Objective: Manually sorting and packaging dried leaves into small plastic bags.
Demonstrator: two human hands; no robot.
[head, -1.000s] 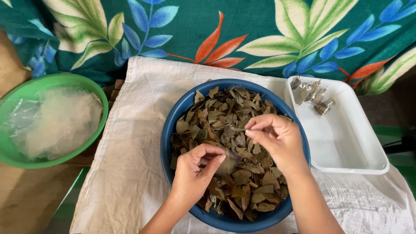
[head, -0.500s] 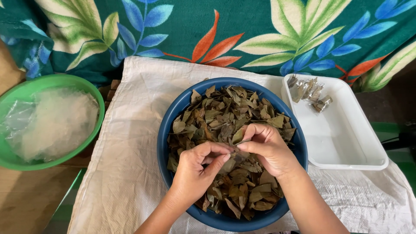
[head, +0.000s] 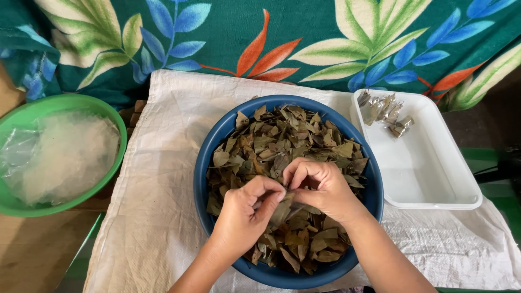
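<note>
A round blue bowl [head: 214, 142] full of dried brown-green leaves [head: 282, 138] stands in the middle of a white woven sheet. Both hands hover over the bowl's centre. My left hand [head: 244, 211] and my right hand [head: 320, 187] meet fingertip to fingertip, pinching the same dried leaf [head: 281, 210] between them. The leaf hangs down from the fingers, partly hidden by my thumbs.
To the right lies a white rectangular tray [head: 434, 173] holding several small folded leaf packets [head: 386, 111] in its far corner. A green bowl [head: 116, 122] with clear plastic film [head: 59, 154] sits left. The white sheet [head: 157, 217] covers the table; a leaf-patterned cloth [head: 260, 38] hangs behind.
My right hand came down and left from the bowl's upper right to meet my left hand. Both hands now grip one leaf together at the centre.
</note>
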